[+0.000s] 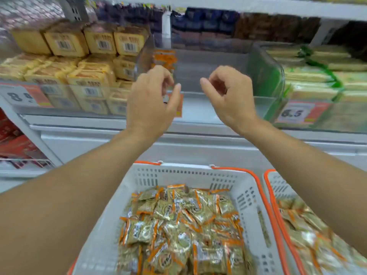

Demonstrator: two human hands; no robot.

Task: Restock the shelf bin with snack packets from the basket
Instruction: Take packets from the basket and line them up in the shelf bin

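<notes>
A white basket (247,197) with orange handles sits low in the middle, heaped with several gold and orange snack packets (178,225). Above it stands a clear plastic shelf bin (218,62), mostly bare inside, with a few orange packets (164,58) at its back left. My left hand (151,102) and my right hand (230,98) hover side by side at the bin's front edge, high above the basket. The fingers of both hang loosely curled. Neither hand holds anything.
A second white basket (278,185) with similar packets stands at the lower right. Yellow packs (79,72) fill the bin on the left, green-edged packs (317,76) the bin on the right. Price tags (296,114) line the shelf front. Red goods (14,141) sit at lower left.
</notes>
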